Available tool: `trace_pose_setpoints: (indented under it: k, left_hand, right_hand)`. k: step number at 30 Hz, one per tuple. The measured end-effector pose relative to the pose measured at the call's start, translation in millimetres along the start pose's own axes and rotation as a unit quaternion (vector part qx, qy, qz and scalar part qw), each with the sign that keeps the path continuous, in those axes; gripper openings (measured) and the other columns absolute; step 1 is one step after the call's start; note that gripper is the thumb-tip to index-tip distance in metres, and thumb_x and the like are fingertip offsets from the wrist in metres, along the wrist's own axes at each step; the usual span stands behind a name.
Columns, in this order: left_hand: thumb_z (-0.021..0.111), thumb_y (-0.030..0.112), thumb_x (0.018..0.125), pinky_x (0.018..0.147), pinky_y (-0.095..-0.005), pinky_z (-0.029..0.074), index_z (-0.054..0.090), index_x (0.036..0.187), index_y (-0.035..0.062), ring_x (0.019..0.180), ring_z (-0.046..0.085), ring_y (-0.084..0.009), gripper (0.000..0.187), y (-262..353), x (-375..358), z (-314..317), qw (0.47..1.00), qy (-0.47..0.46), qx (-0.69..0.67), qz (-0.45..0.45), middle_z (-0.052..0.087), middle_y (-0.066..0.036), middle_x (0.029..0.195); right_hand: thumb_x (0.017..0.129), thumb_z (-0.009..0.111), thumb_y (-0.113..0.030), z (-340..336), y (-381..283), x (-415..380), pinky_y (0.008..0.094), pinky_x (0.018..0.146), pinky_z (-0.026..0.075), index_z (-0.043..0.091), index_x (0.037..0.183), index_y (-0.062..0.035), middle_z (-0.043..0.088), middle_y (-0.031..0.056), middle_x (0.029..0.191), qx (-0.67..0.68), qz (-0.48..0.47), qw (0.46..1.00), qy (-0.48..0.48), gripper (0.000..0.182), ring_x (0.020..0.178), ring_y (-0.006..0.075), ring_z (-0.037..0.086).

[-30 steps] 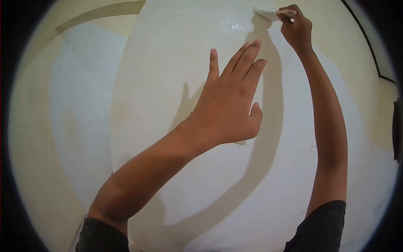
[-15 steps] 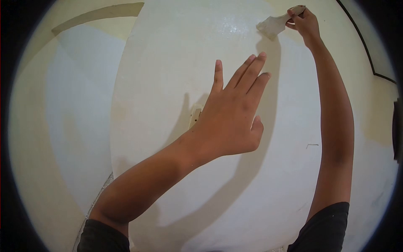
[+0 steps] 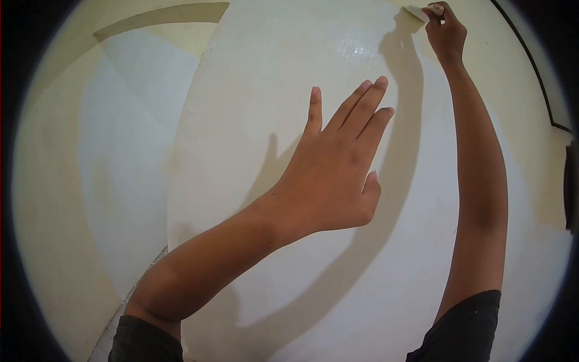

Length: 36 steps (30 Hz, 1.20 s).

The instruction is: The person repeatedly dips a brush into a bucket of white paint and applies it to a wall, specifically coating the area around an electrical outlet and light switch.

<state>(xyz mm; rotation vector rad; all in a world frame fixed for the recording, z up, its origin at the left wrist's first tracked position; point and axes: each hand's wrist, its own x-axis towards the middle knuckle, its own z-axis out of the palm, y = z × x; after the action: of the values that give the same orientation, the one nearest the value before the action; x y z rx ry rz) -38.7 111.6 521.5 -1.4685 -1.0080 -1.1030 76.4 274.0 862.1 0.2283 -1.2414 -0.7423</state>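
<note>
High at the upper right, my right hand [image 3: 447, 39] grips the handle of a white-coated paintbrush [image 3: 416, 13]. Its flat bristle end points left and meets the wall near the top of the view. My left hand [image 3: 335, 166] is raised in the middle, back toward me, fingers apart and holding nothing. Behind it is the white-painted wall [image 3: 241, 102], with shadows of both arms across it. Below and left of the brush, a wet patch [image 3: 359, 49] of paint glistens.
A wall edge runs down the left, with another partly white, partly cream wall [image 3: 120, 133] beyond it. A dark line [image 3: 531, 69] crosses the upper right wall. Some dark object [image 3: 569, 187] sits at the right edge.
My right hand has moved the brush up and slightly right, turning its flat face edge-on. The view has shifted slightly, and my left hand now covers the switch or socket plate behind it.
</note>
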Motion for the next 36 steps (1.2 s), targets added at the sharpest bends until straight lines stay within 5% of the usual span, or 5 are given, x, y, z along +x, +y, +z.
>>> trace_pose_setpoints:
  k: [4, 8, 20, 26, 36]
  left_hand:
    - [0.062, 0.013, 0.079, 0.123, -0.0725, 0.016, 0.045, 0.145, -0.0063, 0.159, 0.022, -0.0339, 0.070, 1.3, -0.8, -1.2, 1.000, -0.006, -0.012, 0.001, 0.026, -0.023, 0.167]
    - [0.062, 0.013, 0.079, 0.122, -0.0728, 0.015, 0.045, 0.145, -0.0064, 0.159, 0.022, -0.0340, 0.070, 3.6, -2.5, -3.4, 0.999, -0.007, -0.037, 0.006, 0.026, -0.023, 0.167]
    - [0.064, 0.010, 0.081, 0.120, -0.0761, 0.014, 0.040, 0.150, 0.0000, 0.158, 0.022, -0.0399, 0.073, 11.0, -9.8, -9.4, 0.995, -0.058, -0.076, 0.001, 0.020, -0.021, 0.169]
    - [0.064, 0.009, 0.081, 0.120, -0.0762, 0.011, 0.039, 0.150, -0.0003, 0.158, 0.021, -0.0413, 0.074, 8.3, -12.5, -9.1, 0.996, -0.051, -0.076, -0.015, 0.021, -0.022, 0.169]
    - [0.064, 0.009, 0.082, 0.119, -0.0773, 0.012, 0.038, 0.150, -0.0007, 0.159, 0.019, -0.0418, 0.074, 16.4, -8.8, -7.3, 0.997, -0.041, -0.063, -0.034, 0.020, -0.023, 0.169]
  right_hand:
    - [0.100, 0.072, -0.012, -10.2, 16.8, -25.1, 0.0314, 0.081, 0.061, 0.068, 0.105, -0.0069, 0.076, 0.0035, 0.101, -0.032, -0.067, 0.997, -0.038, 0.008, 0.091, 0.0190, 0.075]
    - [0.098, 0.070, -0.005, -31.9, 4.4, -48.0, 0.0302, 0.078, 0.059, 0.068, 0.100, -0.0063, 0.076, 0.0021, 0.096, -0.008, -0.056, 0.995, -0.079, 0.004, 0.087, 0.0169, 0.075]
    - [0.101, 0.056, 0.004, -76.0, -18.9, -37.4, 0.0356, 0.095, 0.065, 0.064, 0.110, -0.0007, 0.069, 0.0058, 0.109, 0.150, 0.275, 0.919, -0.239, 0.014, 0.105, 0.0180, 0.071]
    - [0.088, 0.063, 0.005, -43.9, 10.7, -33.4, 0.0317, 0.084, 0.060, 0.071, 0.104, -0.0041, 0.078, 0.0015, 0.098, 0.178, 0.230, 0.949, -0.127, 0.020, 0.090, 0.0133, 0.071]
    - [0.098, 0.069, -0.013, -14.2, 41.4, 4.0, 0.0311, 0.084, 0.056, 0.075, 0.104, -0.0133, 0.078, -0.0009, 0.094, -0.035, 0.024, 0.999, 0.010, 0.008, 0.090, 0.0139, 0.074]
